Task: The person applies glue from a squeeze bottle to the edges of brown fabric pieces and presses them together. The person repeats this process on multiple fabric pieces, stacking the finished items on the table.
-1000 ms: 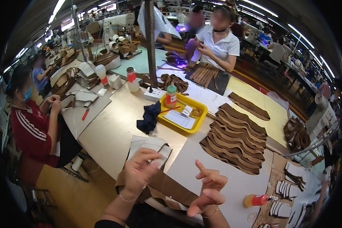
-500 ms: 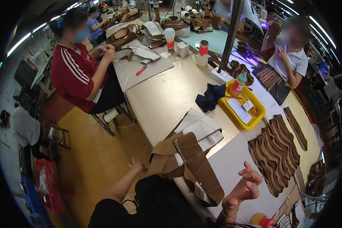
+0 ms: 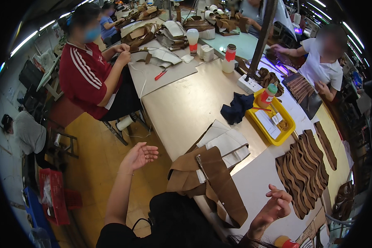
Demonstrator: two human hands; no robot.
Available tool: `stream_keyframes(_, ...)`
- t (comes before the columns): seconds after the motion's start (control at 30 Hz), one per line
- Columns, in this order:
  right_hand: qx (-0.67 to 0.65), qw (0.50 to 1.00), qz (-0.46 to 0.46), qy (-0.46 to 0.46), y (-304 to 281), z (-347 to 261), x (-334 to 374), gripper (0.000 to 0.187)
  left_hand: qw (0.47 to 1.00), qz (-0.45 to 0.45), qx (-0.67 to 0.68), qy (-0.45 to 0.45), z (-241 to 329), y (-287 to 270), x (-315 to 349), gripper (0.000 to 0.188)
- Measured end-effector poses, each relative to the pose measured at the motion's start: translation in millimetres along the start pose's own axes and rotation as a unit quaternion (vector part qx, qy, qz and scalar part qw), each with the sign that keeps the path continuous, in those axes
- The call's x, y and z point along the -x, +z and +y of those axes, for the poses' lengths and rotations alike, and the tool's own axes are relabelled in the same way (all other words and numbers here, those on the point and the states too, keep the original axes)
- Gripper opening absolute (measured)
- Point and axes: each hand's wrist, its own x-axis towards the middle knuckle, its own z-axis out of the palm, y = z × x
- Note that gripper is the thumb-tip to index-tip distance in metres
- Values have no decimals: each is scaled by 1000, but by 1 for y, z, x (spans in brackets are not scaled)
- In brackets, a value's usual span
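My left hand is raised over the floor, left of the table edge, its fingers spread with nothing in them. Above the front of the table my right hand hovers palm-inward, fingers loosely bent and apart, holding nothing. Between the two hands lies a stack of brown leather pieces, partly overhanging the table's near edge. White-backed pieces stick out from its far side. Neither hand touches the stack. To the right of my right hand, long brown leather strips lie overlapped in wavy rows.
A yellow tray holds a green-capped bottle, paper and rubber bands. Beside it are a dark blue cloth and a white power strip at a metal post. Co-workers sit left and right. A red-labelled bottle stands near my right wrist.
My left hand has risen from beside the leather stack, moving up and left. My right hand stays raised, a little lower. The right co-worker's arm now reaches out across the table.
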Motion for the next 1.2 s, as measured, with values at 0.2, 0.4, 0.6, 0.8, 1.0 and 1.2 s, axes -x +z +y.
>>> stream_keyframes(0.2, 0, 999, -31, 26, -10, 4, 5, 47, 986, -57, -141, 75, 34, 91, -35, 37)
stream_keyframes(0.4, 18, 995, -60, 71, -25, -6, 8, 39, 790, 34, -531, 304, 45, 188, -149, 52)
stream_keyframes(0.6, 80, 989, -73, 97, -48, -15, 14, 38, 565, 33, -754, 333, 12, 278, -224, 43)
stream_keyframes(0.8, 141, 986, -49, 73, -58, -9, 16, 29, 462, 125, -790, 384, -2, 265, -259, 20)
stream_keyframes(1.0, 162, 983, -21, 88, -76, -23, 23, 28, 399, 40, -883, 243, 18, 242, -344, 58)
stream_keyframes(1.2, 203, 976, 30, 73, -94, -30, 22, 28, 624, -37, -693, 359, 5, 295, -200, 23)
